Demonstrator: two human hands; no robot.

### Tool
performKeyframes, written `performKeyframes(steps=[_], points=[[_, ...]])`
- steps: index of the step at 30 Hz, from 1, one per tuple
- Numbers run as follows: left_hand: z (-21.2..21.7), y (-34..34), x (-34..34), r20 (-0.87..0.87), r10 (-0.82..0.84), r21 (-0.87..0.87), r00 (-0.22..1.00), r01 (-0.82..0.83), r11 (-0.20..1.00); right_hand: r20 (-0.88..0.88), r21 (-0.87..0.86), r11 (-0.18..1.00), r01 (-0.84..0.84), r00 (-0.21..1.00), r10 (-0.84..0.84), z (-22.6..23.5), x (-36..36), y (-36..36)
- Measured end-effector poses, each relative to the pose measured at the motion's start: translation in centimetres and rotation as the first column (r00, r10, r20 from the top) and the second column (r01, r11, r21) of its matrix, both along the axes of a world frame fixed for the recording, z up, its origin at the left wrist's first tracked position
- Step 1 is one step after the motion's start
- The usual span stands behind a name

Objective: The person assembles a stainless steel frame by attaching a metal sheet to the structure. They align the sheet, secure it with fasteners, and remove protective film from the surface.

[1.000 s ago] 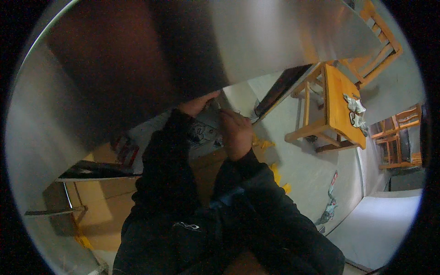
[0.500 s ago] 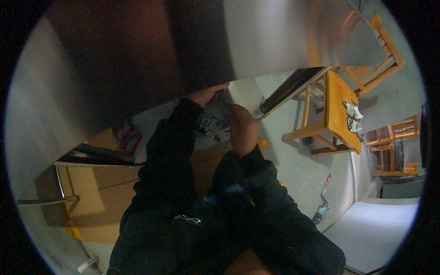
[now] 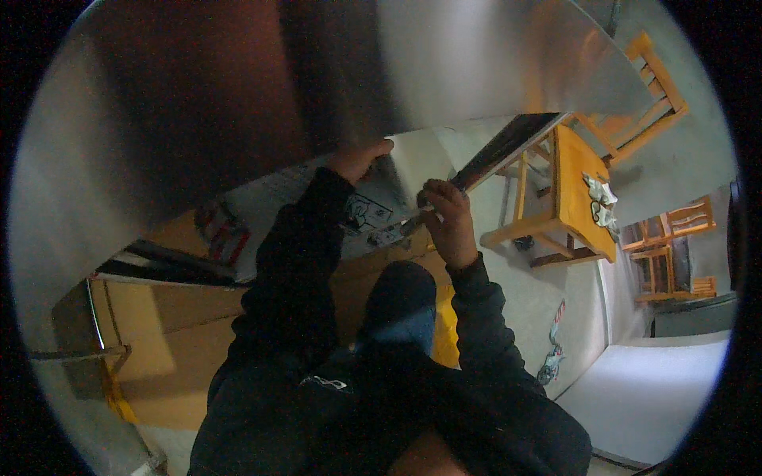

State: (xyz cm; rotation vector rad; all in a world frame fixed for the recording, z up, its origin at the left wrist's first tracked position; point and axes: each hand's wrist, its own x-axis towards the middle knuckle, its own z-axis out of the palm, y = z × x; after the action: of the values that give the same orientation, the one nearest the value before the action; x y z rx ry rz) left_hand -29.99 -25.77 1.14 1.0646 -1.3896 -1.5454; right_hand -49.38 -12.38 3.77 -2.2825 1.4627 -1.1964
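A large shiny metal panel (image 3: pixel 460 71) fills the top of the view, very close. My left hand (image 3: pixel 361 163) reaches up to its lower edge, thumb outstretched; the other fingers are hidden, so its grip does not show. To the right, my right hand (image 3: pixel 451 220) is closed, its fingers curled together beside the end of a long dark bar (image 3: pixel 508 149). Something small and greyish may be in those fingers, but it is too blurred to name. Between and below the hands lies a printed sheet or package with black line drawings (image 3: pixel 369 213).
Flattened cardboard (image 3: pixel 175 349) lies at lower left beside a thin metal bar (image 3: pixel 79 354). A wooden stool (image 3: pixel 567 190) holding crumpled cloth or plastic (image 3: pixel 601 202) stands right, near a wooden chair (image 3: pixel 655 87). A white surface (image 3: pixel 643 397) is at lower right; a crumpled strip (image 3: pixel 553 349) lies on the floor.
My right hand has moved right and turned, away from my left hand, and its curled fingers now show. My knee and a yellow strip have come into view. My left hand stays nearly in place.
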Motion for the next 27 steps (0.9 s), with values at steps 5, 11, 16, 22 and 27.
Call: performKeyframes(steps=[5,11,16,22,27], points=[[2.2,2.1,-0.8,0.035,0.018,0.103,0.999,-0.022,0.994,-0.088,-0.123,0.984,-0.131,0.989,0.120,-0.9,-0.7,-0.5],[2.7,2.1,0.4,0.147,0.029,-0.097,0.989,-0.015,0.995,-0.308,-0.220,0.965,-0.142,0.949,0.069,-1.6,-0.1,-0.6],[4.2,5.1,0.4,0.444,0.586,-0.655,0.678,-0.201,0.729,-0.323,-0.272,0.951,-0.146,0.945,0.052,-1.7,-0.3,0.1],[6.8,8.8,-0.8,0.611,0.365,-0.791,0.702,0.546,0.276,-0.265,-0.254,0.960,-0.118,0.963,0.048,-3.5,-0.8,0.5],[5.7,9.5,-1.3,0.803,0.338,-0.594,0.492,0.714,0.371,-0.182,-0.311,0.950,-0.031,0.983,-0.027,-4.5,-0.3,0.9]])
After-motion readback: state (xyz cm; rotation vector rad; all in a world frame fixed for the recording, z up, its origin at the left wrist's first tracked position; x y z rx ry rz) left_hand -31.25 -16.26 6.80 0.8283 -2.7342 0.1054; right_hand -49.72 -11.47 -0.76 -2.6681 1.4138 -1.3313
